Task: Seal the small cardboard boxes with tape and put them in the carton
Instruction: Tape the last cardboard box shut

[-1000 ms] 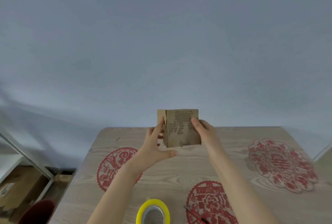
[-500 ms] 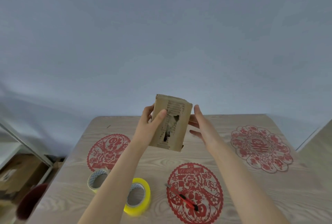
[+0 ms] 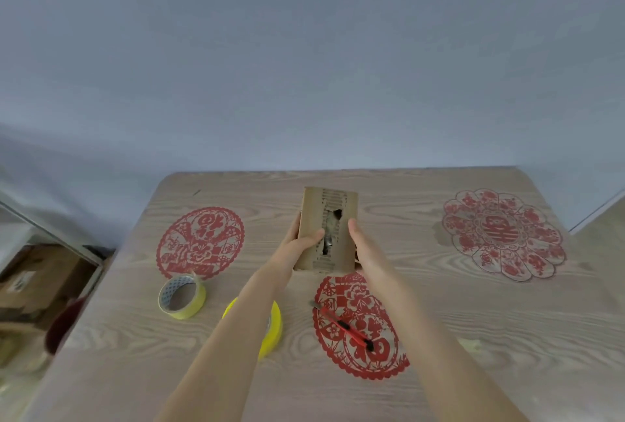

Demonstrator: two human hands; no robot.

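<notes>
Above the middle of the wooden table (image 3: 439, 303) I hold a small brown cardboard box (image 3: 313, 210) upright, its torn, worn face with a ragged gap turned toward me. My left hand (image 3: 297, 247) grips its left side, thumb across the front. On the right edge my right hand (image 3: 368, 252) holds it with the thumb on the front and the fingers hidden behind. Two yellow tape rolls lie near me: one (image 3: 182, 296) at the left, the other (image 3: 272, 327) partly hidden under my left forearm.
A red utility knife (image 3: 345, 325) lies on a red paper-cut decoration (image 3: 358, 327) below the box. Two more red paper-cuts (image 3: 201, 242) (image 3: 500, 234) lie left and right. On the floor left of the table sits a brown carton (image 3: 37, 283).
The view tipped down toward the table. The box came lower and straightened up. My right hand, apart from the box half a second ago, now holds its right edge.
</notes>
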